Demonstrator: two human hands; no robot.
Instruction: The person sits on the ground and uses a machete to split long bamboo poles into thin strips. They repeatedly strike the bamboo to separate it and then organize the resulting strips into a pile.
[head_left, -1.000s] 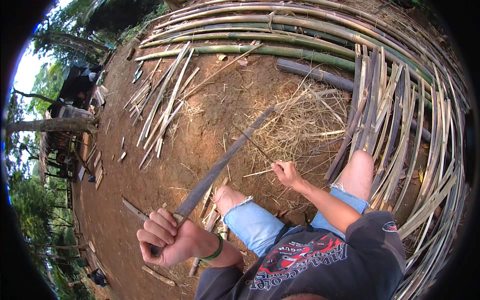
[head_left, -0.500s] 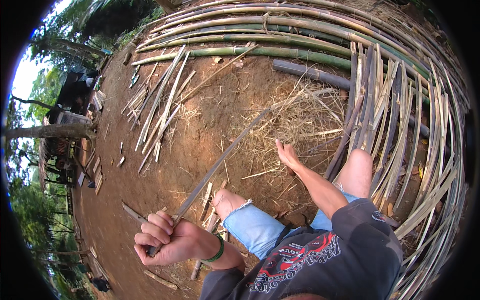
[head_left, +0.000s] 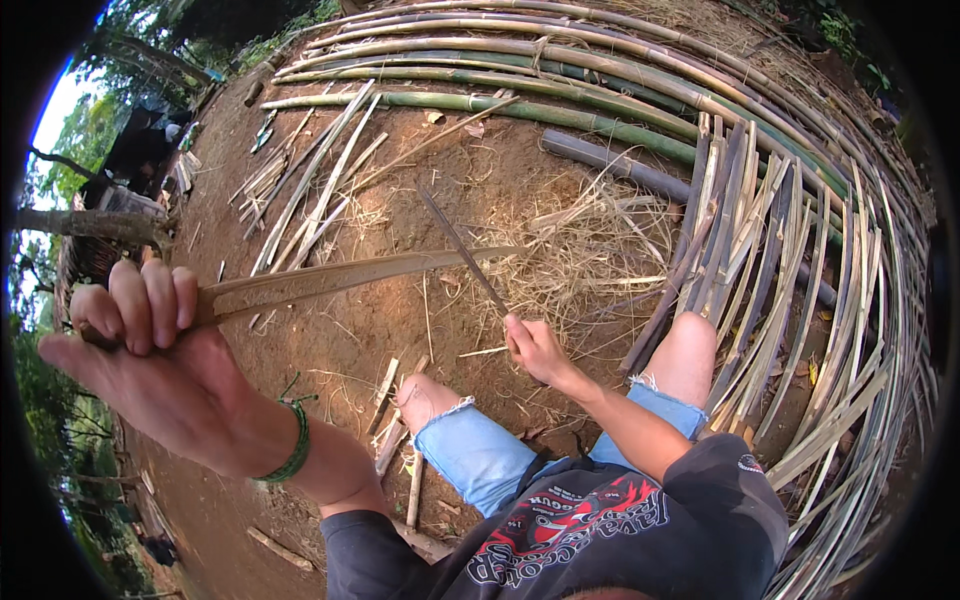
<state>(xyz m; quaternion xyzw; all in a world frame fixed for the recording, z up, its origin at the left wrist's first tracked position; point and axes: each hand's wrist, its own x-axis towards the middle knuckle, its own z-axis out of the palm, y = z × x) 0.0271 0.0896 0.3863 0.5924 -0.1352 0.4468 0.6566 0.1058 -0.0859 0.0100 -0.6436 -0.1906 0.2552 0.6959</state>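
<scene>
Raised at the left, my left hand (head_left: pixel 170 370) has its fingers curled round the near end of a bamboo strip (head_left: pixel 350 276). The strip stretches to the right, its flat pale-brown face showing, and narrows towards a pile of shavings (head_left: pixel 590 255). Above my knees, my right hand (head_left: pixel 538 350) is closed on the handle of a knife (head_left: pixel 465 250). Its long, dark, narrow blade points up and left and crosses the strip near the thin end; whether the two touch I cannot tell.
Long bamboo poles (head_left: pixel 450 101) lie across the far side. Many split strips (head_left: pixel 780 270) are heaped at the right beside my leg. Loose slats (head_left: pixel 310 190) rest on the dirt at the far left, and short pieces (head_left: pixel 390 425) lie by my left knee.
My left hand has risen and moved left with the strip, which now lies flatter across the view. My right hand has shifted left, and its knife blade now shows across the strip.
</scene>
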